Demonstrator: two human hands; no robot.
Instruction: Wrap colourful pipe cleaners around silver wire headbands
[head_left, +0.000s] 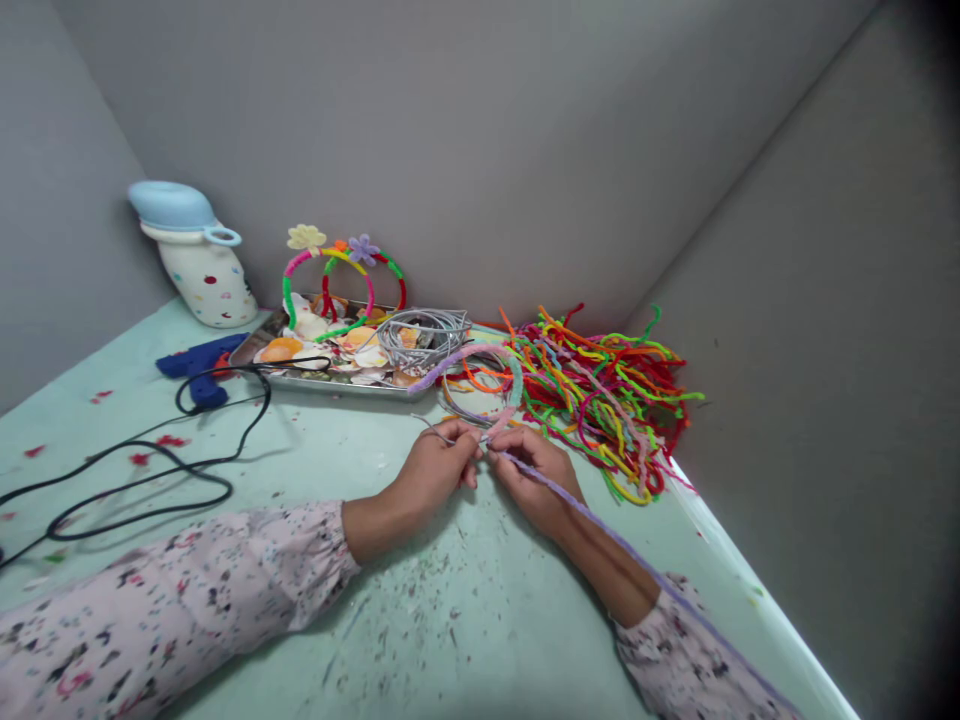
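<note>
My left hand and my right hand meet over the pale green table, fingers pinched together. Between them they hold a headband hoop partly wrapped in pastel pipe cleaner, standing up just beyond my fingers. My left hand pinches the hoop's bare grey end. My right hand pinches a lilac pipe cleaner at the hoop, and its long tail runs back over my right wrist and sleeve. Both sleeves are floral.
A heap of bright pipe cleaners lies right of the hoop. A metal tray holds shells, grey hoops and two decorated headbands. A blue glue gun with black cord and a spotted jug sit left. Grey walls close in.
</note>
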